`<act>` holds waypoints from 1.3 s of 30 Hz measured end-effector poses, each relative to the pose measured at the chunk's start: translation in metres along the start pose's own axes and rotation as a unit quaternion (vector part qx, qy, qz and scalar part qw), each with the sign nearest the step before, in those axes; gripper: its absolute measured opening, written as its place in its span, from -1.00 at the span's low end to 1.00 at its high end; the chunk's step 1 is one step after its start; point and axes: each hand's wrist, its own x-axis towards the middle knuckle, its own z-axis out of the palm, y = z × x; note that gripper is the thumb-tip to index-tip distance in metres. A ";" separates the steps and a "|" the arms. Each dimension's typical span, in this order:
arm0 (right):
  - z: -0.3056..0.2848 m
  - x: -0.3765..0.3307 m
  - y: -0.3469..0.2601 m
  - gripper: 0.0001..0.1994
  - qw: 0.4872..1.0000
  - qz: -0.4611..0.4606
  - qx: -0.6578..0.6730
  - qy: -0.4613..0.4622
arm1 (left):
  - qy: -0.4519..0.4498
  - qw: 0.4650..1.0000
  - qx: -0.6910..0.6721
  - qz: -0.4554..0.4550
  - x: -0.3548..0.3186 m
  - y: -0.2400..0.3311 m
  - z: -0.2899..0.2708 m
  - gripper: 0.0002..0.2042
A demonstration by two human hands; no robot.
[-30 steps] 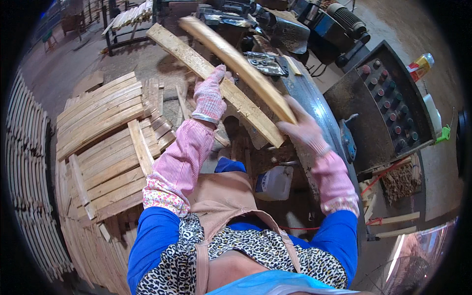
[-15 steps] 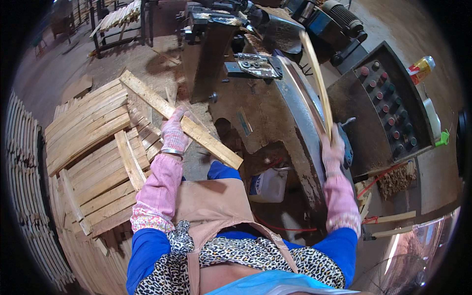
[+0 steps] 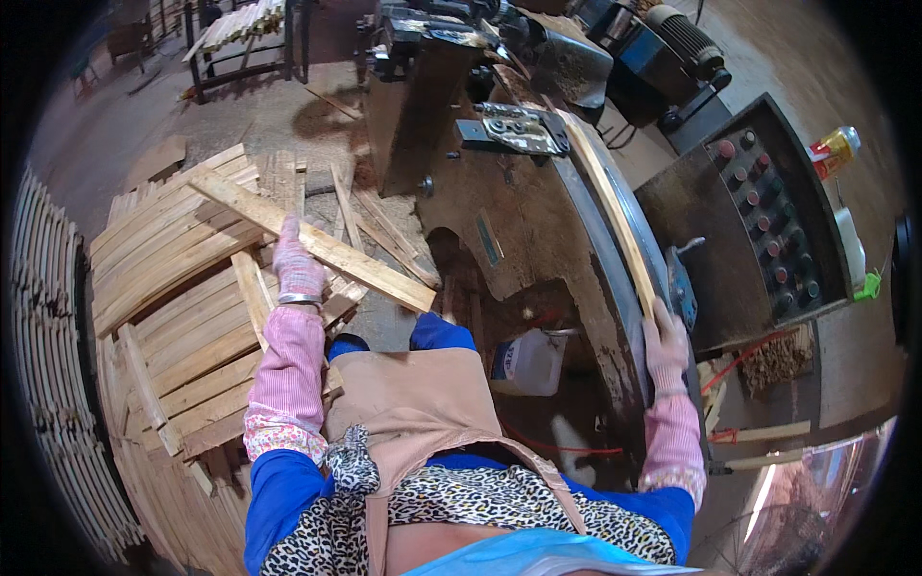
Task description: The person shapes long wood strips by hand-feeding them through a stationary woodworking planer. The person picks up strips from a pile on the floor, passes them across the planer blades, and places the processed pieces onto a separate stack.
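My left hand point(image 3: 299, 264), in a pale glove, is closed around the middle of a wooden strip point(image 3: 370, 272). That strip slants in the air above the stack of wooden strips point(image 3: 173, 288) on my left. On the right, a second, slimmer strip point(image 3: 612, 206) lies along the metal bed point(image 3: 602, 254) of a woodworking machine, its far end beside a metal guide block point(image 3: 523, 130). My right hand point(image 3: 665, 348), gloved too, grips this strip's near end; part of the fingers is hard to make out.
Right of the bed stands a control panel point(image 3: 735, 221) with several buttons, and a blue clamp-like part point(image 3: 680, 288) sits close to my right hand. A white jug point(image 3: 530, 363) is under the machine. Loose offcuts point(image 3: 384, 230) lie on the floor. More strips point(image 3: 48, 355) are piled far left.
The right-hand strip has come down from a raised tilt onto the machine bed, and my right hand has moved down with it. My left hand and its strip have shifted left.
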 end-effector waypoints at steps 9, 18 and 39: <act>0.005 -0.008 0.022 -0.68 0.995 -0.040 0.018 0.091 | 0.026 0.998 -0.043 -0.031 0.027 -0.040 -0.007 -0.44; 0.097 0.200 -0.078 -0.61 0.996 -0.064 0.037 0.052 | -0.045 0.993 -0.111 0.021 -0.007 0.018 0.007 -0.71; -0.023 -0.043 0.024 -0.36 0.984 0.033 0.171 -0.043 | 0.418 0.795 0.319 0.303 0.018 0.145 -0.081 -0.34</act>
